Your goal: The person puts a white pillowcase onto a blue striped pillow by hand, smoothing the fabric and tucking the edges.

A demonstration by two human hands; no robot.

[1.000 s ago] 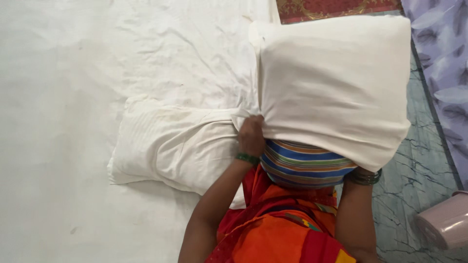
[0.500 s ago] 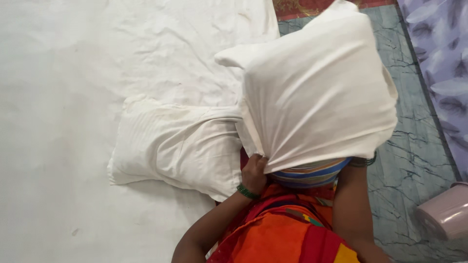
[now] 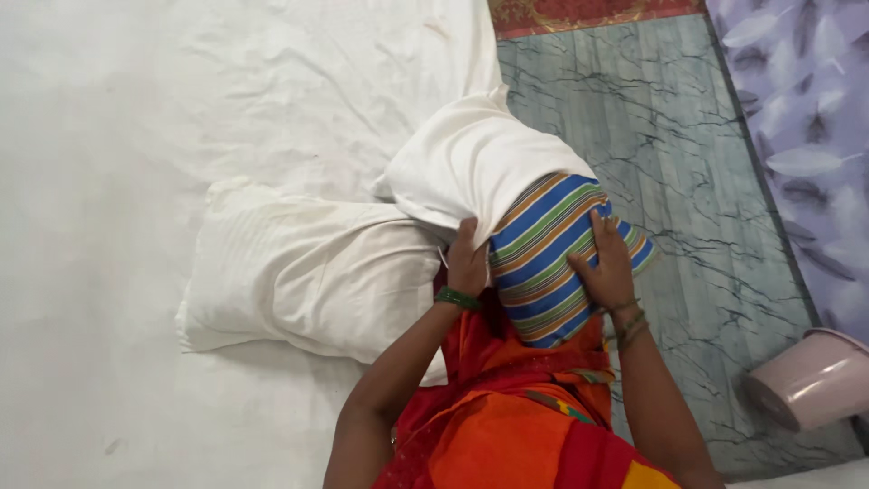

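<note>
At the edge of the bed (image 3: 136, 109), right in front of the person's orange clothing (image 3: 507, 435), sits the striped pillow (image 3: 543, 263), half inside a white pillowcase (image 3: 466, 163). The left hand (image 3: 467, 263) is on the pillow's left flank, fingers curled around the hem of the pillowcase where white cloth meets stripes, gripping it. The right hand (image 3: 605, 267) lies on the opposite flank, open and flat, palm pressed on the bare striped fabric. So the pillow is held between the two hands, its exposed end nearest the body, its covered end pointing away over the bed's edge.

How far the pillow goes into the case is hidden by the cloth itself, and the left fingertips vanish under the hem. The pillow's near end sinks behind the orange clothing. Both forearms run out of the bottom of the frame. A pale pink bucket (image 3: 810, 380) at the right is cut off by the frame edge.

The pillow's cover is woven in blue, orange, green and white bands. The pillowcase is plain, soft, bunched into a rounded hump. Just left of it, touching, lies a second white pillow (image 3: 308, 272), plump, faintly ribbed. The bedsheet is white and creased. The floor (image 3: 670, 118) is grey-green, veined like marble. A green bangle (image 3: 459, 297) circles the left wrist.
</note>
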